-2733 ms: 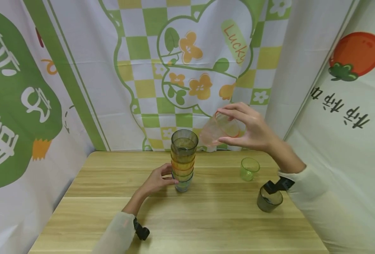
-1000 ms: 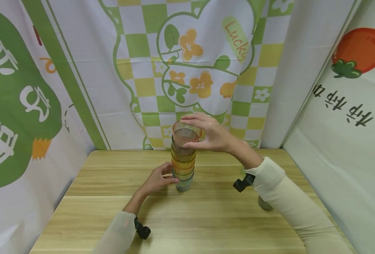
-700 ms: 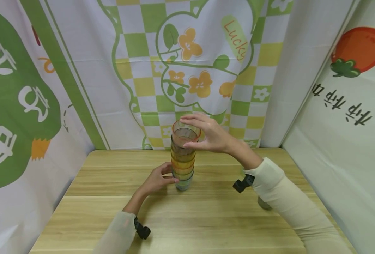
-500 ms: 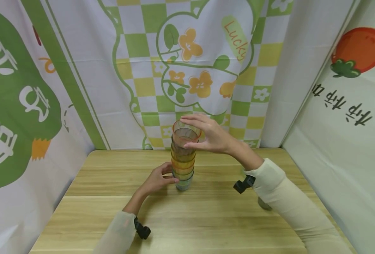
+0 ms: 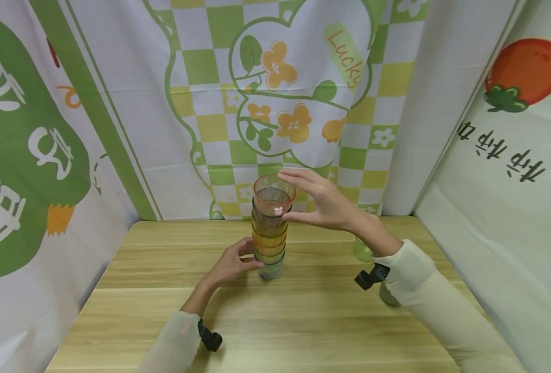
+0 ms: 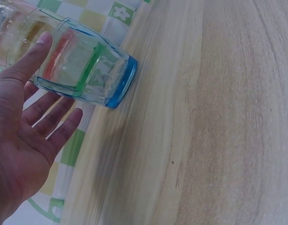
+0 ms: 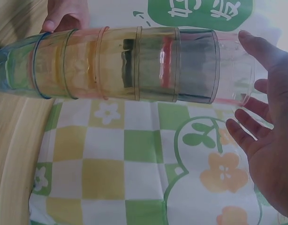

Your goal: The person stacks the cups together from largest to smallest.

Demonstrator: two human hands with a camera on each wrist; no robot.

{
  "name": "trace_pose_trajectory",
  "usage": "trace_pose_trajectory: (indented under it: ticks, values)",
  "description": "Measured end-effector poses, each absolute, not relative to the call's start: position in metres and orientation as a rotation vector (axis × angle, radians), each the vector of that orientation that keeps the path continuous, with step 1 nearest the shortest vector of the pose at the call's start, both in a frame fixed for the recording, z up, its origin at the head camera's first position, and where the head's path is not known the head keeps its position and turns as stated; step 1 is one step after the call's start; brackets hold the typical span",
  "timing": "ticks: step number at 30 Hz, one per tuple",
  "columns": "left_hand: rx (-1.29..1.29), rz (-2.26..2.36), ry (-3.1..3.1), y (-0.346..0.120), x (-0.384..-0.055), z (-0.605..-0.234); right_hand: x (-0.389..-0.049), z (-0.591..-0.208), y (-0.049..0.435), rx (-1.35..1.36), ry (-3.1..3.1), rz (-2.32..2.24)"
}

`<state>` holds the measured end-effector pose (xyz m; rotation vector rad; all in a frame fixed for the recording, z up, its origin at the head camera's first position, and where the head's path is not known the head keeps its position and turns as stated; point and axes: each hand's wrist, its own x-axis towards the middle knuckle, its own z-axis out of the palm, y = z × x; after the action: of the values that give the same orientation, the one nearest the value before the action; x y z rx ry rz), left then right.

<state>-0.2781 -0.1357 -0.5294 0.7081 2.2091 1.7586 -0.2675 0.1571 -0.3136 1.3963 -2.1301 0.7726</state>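
Observation:
A tall stack of nested see-through cups (image 5: 269,239) stands upright on the table, with bands of grey, amber, orange, green and blue. Its lowest cup (image 6: 121,83) has a blue base. The topmost is a clear pink cup (image 7: 235,70) with a red-orange rim, sitting in a dark grey cup (image 7: 196,65). My left hand (image 5: 232,264) holds the stack low down, thumb on the near side and fingers behind. My right hand (image 5: 326,203) is beside the pink cup, thumb and fingers spread apart at its rim.
To the right on the wooden table (image 5: 163,326) are a green cup (image 5: 363,250) and a dark grey cup (image 5: 387,296), both partly hidden by my right arm. A patterned curtain (image 5: 298,67) hangs behind the table's far edge.
My right hand brought the pink cup over from the right and set it atop the stack. Since then, its fingers have let go and drawn slightly right. My left hand has stayed put.

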Motion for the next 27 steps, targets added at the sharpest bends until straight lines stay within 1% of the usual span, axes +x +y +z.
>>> trace_pose_trajectory:
  ticks: [15,27]
  values:
    - [0.735,1.73,2.271,-0.134,-0.278,-0.528,-0.254,-0.329,0.203,1.317,-2.213,0.745]
    - [0.753,1.735,2.27,-0.134,-0.278,-0.529,-0.239,-0.347,0.239,1.244,-2.281,0.658]
